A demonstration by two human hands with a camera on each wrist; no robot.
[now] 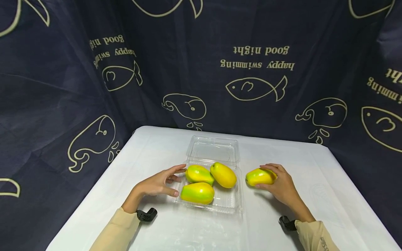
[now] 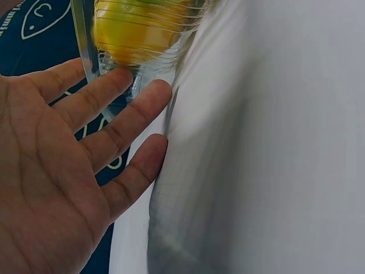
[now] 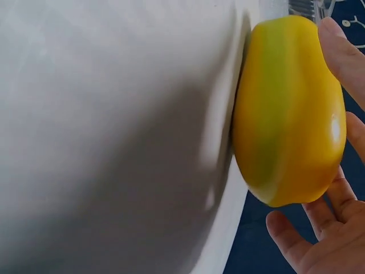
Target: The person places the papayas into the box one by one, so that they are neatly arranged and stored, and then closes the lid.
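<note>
Three yellow-green papayas lie in a clear plastic clamshell box (image 1: 230, 204): one papaya (image 1: 198, 174) at back left, another papaya (image 1: 223, 175) at back right, and a front papaya (image 1: 198, 193). My left hand (image 1: 160, 182) is at the box's left side, fingers spread and thumb apart, fingertips close to the wall; in the left wrist view its palm (image 2: 51, 154) shows. To the right of the box, my right hand (image 1: 280, 183) holds a fourth papaya (image 1: 260, 176) between thumb and fingers, low over the table. The right wrist view shows this papaya (image 3: 291, 114) close up.
The box's lid (image 1: 213, 148) is folded back, away from me. A white cloth covers the table (image 1: 150, 143). Dark curtains (image 1: 201, 62) with fish and whale drawings hang behind and at both sides. Each wrist wears a black camera band.
</note>
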